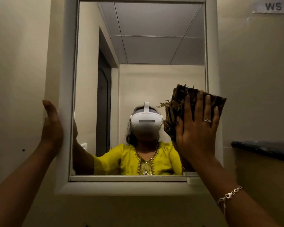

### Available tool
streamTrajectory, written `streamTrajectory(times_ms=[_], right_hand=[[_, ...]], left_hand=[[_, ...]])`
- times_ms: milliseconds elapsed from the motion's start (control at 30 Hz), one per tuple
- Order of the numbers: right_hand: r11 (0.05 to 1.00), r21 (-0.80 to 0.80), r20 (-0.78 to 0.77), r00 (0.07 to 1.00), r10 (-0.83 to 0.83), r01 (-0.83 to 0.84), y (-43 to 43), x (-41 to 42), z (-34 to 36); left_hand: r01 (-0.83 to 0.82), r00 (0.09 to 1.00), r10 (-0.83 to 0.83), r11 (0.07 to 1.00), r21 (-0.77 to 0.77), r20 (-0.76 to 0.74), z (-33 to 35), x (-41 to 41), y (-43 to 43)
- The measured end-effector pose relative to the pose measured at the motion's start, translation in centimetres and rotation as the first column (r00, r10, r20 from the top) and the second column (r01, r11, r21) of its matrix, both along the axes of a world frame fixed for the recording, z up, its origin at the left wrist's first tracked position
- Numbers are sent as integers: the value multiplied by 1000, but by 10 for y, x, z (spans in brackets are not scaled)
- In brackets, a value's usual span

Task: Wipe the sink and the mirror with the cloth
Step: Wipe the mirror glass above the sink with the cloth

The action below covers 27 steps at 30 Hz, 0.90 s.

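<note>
Head view: right hand [197,128] presses cloth [176,102] against mirror [154,76].

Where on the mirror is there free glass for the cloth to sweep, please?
Free: the mirror above the cloth to its top edge, and leftward to the left hand on the frame. Crowded: the right edge, under the right hand.

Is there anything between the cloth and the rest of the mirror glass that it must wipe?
Nothing visible. The right hand presses the cloth flat on the mirror near its right edge; the glass above and leftward is bare. The left hand rests on the left frame, off the glass.
</note>
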State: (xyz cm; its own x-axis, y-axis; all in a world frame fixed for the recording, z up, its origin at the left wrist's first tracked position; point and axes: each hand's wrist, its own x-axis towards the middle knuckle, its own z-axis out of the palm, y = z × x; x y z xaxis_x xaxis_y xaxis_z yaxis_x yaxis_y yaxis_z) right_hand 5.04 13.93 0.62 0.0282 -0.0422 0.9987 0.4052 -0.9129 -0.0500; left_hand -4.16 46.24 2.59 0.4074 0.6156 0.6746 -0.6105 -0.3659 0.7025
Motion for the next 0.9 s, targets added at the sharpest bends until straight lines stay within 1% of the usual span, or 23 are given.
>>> streamTrajectory(times_ms=[67, 267, 400, 567, 767, 900], right_hand=[[1000, 11, -24, 1000, -3, 3, 11, -4, -4], [1000, -25, -50, 999, 17, -18, 60, -26, -20], [996, -80, -49, 998, 28, -32, 99, -42, -26], [978, -182, -39, 995, 96, -101, 140, -55, -21], [934, -326, -13, 988, 151, -148, 168, -64, -13], [894, -417, -16, 984, 175, -166, 180, -65, -8]], left_hand=[[-54, 998, 54, 999, 5, -16, -1, -1, -4], [-96, 995, 96, 995, -29, -25, 1, -12, -25], [-55, 998, 55, 998, -25, -21, 0, -15, -28], [-74, 996, 74, 997, 1, -58, 0, -12, -23], [22, 998, -24, 999, -42, -51, -2, -5, -13], [40, 999, -41, 998, -38, -29, -2, -8, -16]])
